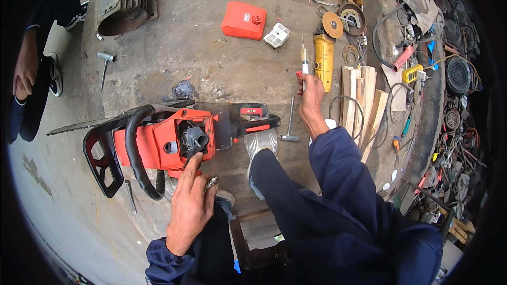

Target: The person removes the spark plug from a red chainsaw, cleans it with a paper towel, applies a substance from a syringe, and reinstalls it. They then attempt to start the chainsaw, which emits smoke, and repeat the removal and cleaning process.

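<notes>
Syringe [304, 64] and spark plug [212, 181], 1 each, sit in wearer's 2 hands [189, 206] [312, 100].

Red/blk chainsaw [158, 136] on floor [174, 58], top open, bar [76, 126] L; syringe [305, 64], needle [303, 43] fwd; metal pc [212, 181], prob. spark plug.

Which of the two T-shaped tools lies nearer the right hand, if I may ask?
The T-shaped tool beside the chainsaw's rear handle; the other one lies far left, near the ribbed metal housing.

The left fingers [198, 186] partly hide a small metal piece [212, 181].
</notes>
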